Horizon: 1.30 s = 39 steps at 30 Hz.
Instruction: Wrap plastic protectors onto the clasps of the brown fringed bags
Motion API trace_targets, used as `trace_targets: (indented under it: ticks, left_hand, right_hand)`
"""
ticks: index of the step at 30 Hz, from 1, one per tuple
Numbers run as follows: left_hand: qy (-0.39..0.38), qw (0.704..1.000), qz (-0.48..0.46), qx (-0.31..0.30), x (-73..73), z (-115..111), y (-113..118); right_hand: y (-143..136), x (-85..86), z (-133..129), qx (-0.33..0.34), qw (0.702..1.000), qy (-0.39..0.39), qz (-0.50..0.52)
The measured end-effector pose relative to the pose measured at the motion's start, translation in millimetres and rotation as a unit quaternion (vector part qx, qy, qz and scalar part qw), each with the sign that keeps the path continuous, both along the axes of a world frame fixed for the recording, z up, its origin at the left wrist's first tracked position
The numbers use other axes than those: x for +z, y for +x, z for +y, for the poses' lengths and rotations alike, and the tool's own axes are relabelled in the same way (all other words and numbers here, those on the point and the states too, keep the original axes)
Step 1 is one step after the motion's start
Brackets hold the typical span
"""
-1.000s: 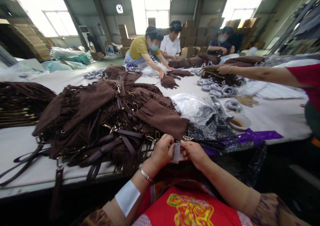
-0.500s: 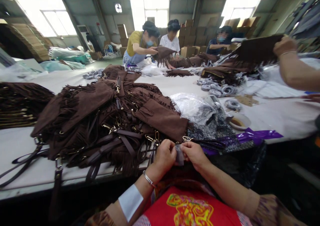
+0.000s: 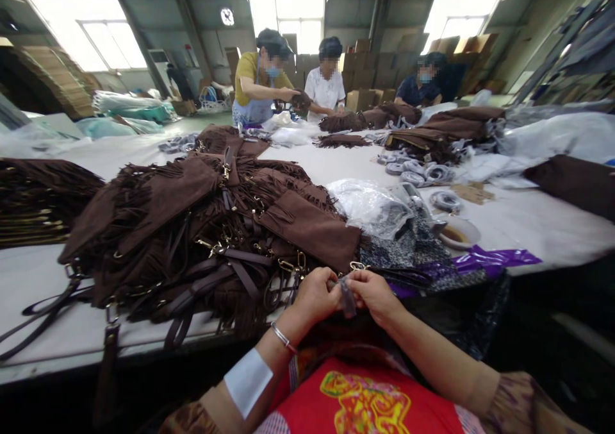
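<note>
Left hand (image 3: 317,298) and right hand (image 3: 373,294) pinch strip (image 3: 348,300) at near edge of table (image 3: 512,221). Likely light, limp: hold by upper end.

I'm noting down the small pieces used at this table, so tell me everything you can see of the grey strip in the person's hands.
The grey strip is small, dull and narrow, and looks thin and limp; whether paper, film or cloth, I cannot tell. The left hand and right hand pinch its upper part, partly hiding it. Its lower end hangs free, slightly slanted, just below the brown bag in the picture.
</note>
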State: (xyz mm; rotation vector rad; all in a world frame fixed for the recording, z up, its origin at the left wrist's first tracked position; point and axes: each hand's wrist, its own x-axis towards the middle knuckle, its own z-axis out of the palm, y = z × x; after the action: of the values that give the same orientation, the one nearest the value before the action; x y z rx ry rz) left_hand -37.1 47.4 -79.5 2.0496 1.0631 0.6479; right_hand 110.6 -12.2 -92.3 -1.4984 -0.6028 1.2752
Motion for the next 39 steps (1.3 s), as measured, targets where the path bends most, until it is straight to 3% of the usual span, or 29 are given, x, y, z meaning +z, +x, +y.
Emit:
trace_targets:
  ticks: [6, 15, 22, 32, 35, 39]
  left_hand:
    - [-0.084, 0.996, -0.012, -0.032, 5.3, 8, 3]
    - [-0.114, 0.99, 0.065, -0.059, -4.3, 20, 1]
    - [-0.037, 0.998, 0.042, 0.025, -5.7, 17, 0]
    - [-0.06, 0.992, -0.066, 0.09, -4.1, 11, 15]
    - [-0.129, 0.972, -0.137, 0.143, -10.5, 8, 14]
    - [-0.322, 0.914, -0.18, 0.168, -14.7, -7, 9]
  right_hand:
    - [-1, -2.4, 0, 0.014, 1.0, 0.001, -0.008]
    - [3, -33.0, 14, 0.043, 0.999, -0.004, -0.03]
    - [2, -19.5, 9, 0.088, 0.987, -0.021, -0.133]
    - [2, 8.5, 3, 0.106, 0.981, -0.07, -0.149]
    - [5, 8.7, 3, 0.094, 0.985, -0.082, -0.121]
    - [4, 8.1, 3, 0.08, 0.991, -0.083, -0.066]
